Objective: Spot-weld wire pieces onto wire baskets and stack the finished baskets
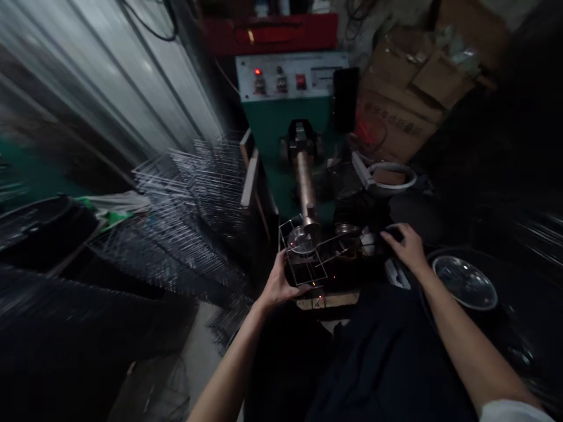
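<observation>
My left hand (279, 284) grips the lower left side of a small wire frame (303, 266), fingers at its edge and thumb beneath. The frame sits under the end of a copper-coloured arm (307, 190) reaching out of a green machine (268, 126), which looks like a spot welder. Inside the frame shows a shiny round part (301, 240). Small orange sparks glow below it. A thin bent wire (341, 235) stretches from the frame toward my right hand (408, 249). That hand's thumb and forefinger come together in a pinch; what lies between them is too dark to make out.
Stacked wire grids (193, 193) stand at left. The control panel (292, 76) has a lit red lamp, with a dark phone-like slab (345, 99) beside it. Cardboard boxes (396, 99), a white basin (393, 179) and a clear round dish (464, 281) are at right.
</observation>
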Demonstrator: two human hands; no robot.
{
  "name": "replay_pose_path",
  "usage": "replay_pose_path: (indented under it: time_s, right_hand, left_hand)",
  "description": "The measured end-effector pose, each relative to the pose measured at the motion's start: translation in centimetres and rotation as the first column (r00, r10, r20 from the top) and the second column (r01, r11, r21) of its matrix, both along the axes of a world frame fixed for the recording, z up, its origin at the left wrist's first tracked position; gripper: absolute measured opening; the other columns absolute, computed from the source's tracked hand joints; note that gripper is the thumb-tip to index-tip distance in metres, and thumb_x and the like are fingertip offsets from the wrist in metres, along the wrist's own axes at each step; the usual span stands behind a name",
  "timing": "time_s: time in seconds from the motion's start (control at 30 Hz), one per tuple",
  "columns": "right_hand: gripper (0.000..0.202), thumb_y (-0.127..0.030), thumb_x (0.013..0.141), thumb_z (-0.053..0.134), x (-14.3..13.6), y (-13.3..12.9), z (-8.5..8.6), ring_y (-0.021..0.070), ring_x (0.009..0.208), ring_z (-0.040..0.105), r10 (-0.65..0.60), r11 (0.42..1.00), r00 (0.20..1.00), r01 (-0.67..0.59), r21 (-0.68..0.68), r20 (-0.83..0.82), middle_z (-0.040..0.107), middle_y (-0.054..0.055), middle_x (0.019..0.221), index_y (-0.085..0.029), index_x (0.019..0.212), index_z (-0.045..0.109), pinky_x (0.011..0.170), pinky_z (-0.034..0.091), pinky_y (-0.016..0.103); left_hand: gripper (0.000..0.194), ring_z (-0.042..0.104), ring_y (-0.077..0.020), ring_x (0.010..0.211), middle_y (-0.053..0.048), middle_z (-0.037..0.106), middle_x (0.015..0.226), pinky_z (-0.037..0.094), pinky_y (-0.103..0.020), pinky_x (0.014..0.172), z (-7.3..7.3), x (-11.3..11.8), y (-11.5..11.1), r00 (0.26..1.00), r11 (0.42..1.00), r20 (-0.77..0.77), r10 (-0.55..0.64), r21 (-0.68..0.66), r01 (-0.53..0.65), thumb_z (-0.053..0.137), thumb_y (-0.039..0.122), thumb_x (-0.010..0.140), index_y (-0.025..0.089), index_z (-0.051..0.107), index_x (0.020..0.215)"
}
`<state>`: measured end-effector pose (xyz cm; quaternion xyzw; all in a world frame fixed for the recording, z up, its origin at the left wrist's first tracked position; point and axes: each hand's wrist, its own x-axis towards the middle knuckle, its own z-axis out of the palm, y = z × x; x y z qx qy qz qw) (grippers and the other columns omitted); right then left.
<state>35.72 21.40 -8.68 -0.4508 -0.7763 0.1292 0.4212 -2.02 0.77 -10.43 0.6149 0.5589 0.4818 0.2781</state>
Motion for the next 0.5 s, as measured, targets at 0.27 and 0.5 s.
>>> replay_pose_path:
  time_s: [0.27,0.5]
  right_hand:
    - [0.023,-0.028,0.089,0.072,24.2,-17.1,-7.6,0.0335,0.102,0.071,-0.241,0.564,0.598,0.727,-0.392,0.764,0.075,0.018,0.106,-0.014,0.107,0.072,0.087,0.053,0.039]
    - [0.023,-0.017,0.098,0.061,25.4,-20.6,-9.7,0.0261,0.118,0.066,-0.197,0.505,0.594,0.744,-0.438,0.78,0.07,0.012,0.127,-0.018,0.118,0.07,0.093,0.051,0.032]
  left_hand:
    - [0.114,0.065,-0.0393,0.121,-0.012,0.052,0.143,0.063,-0.061,0.09,-1.4,-0.2,0.7,0.99,0.979,-0.025,0.136,-0.149,-0.138,0.096,0.043,0.055,0.031,0.031,0.147]
    - [0.115,0.071,-0.0391,0.104,-0.005,0.06,0.135,0.069,-0.049,0.056,-2.6,-0.2,0.6,0.975,0.96,-0.013,0.221,-0.171,-0.22,0.096,0.038,0.05,0.041,0.034,0.147]
